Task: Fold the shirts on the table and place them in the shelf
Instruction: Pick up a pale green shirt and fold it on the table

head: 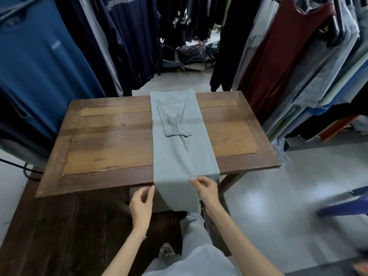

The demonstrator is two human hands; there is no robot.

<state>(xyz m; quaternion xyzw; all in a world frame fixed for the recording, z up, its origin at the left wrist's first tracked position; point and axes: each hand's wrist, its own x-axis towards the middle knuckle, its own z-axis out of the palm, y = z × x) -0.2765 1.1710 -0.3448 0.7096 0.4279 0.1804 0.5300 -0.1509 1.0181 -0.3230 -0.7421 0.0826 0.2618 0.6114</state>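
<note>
Nearest the camera, the left hand (141,204) hovers just off the left edge of the shirt (179,140), its fingers (150,193) and thumb loosely parted with nothing plainly between them; whether a fingertip brushes the cloth edge is hard to tell from this angle. The right hand (207,191) sits at the shirt's right edge, where the hem end drops over the near rim of the surface (111,136). Its fingers (194,181) and thumb are drawn together on the cloth in what looks like a pinch.

Between the two hands hangs the hem end of the shirt, limp and smooth. It reads as a light, soft knit: it will sag wherever it is unsupported, slide easily on the wood, and lose its folded edges if lifted from one side only. The best hold is likely the two lower corners, just below and inward of each set of fingers, pinched evenly and lifted together.

Beyond the fingers, the shirt lies as a narrow strip, both sides already folded inward, with a sleeve folded flat on top at mid-length. Its long axis runs straight away from the person, hem near, collar end at the far rim of the surface and slightly overhanging it.

Farther off, hanging clothes (278,56) crowd both sides.
</note>
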